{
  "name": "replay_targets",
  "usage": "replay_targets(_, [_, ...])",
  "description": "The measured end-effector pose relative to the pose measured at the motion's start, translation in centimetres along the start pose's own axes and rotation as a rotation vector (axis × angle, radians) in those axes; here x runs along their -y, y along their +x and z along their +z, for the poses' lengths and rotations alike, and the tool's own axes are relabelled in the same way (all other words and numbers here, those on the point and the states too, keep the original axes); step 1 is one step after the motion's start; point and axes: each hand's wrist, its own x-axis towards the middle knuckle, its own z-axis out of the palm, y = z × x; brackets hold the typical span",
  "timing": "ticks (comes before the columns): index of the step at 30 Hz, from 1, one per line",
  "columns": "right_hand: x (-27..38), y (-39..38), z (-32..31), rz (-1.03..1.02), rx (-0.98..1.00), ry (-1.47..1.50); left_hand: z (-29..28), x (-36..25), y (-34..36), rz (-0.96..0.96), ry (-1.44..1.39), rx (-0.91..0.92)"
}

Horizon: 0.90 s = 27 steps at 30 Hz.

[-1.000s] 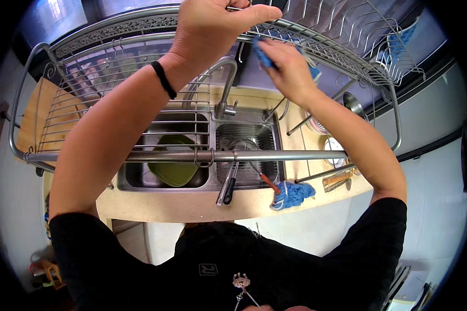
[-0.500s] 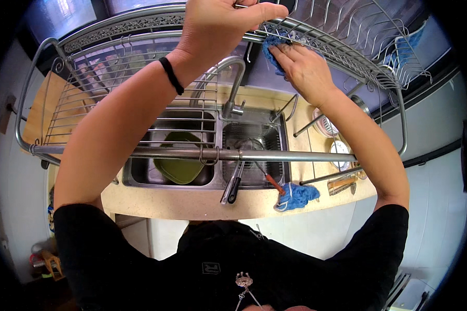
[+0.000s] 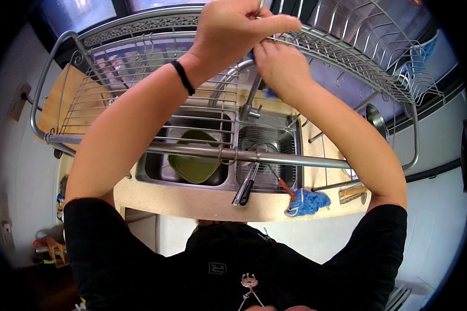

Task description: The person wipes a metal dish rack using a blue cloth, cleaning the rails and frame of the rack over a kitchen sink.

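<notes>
At the upper rail of the metal rack [image 3: 296, 160], the left hand [image 3: 238, 25] is placed with thumb stretched; whether its other fingers are closed cannot be told. Just beside, by the right hand [image 3: 283, 67], the blue cloth [image 3: 270, 93], mostly hidden, is held at the rail, fingers close together.

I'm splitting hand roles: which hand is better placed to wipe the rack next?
The right hand, probably: blue cloth shows beside its fingers, at the rack. The left hand, also up there, shows no cloth.
</notes>
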Motion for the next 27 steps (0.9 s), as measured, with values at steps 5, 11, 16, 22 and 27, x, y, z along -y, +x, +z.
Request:
replay_targets(5, [-0.5, -0.2, -0.4, -0.15, -0.1, 0.021, -1.4, -0.6, 1.4, -0.46, -0.191, 0.057])
replay_targets(11, [-0.3, 0.3, -0.1, -0.189, -0.098, -0.09, -1.5, -0.7, 1.3, -0.752, -0.374, 0.081])
replay_targets(16, [-2.2, -1.5, 0.2, -0.248, -0.112, -0.177, -1.9, -1.1, 1.8, -0.804, -0.312, 0.126])
replay_targets(22, [-1.6, 0.1, -0.5, -0.235, -0.088, 0.006, -1.5, -0.4, 1.1, -0.645, -0.212, 0.196])
replay_targets(27, [-2.3, 0.0, 0.2, -0.242, -0.163, 0.011, -1.7, -0.4, 0.5, -0.68, -0.208, 0.226])
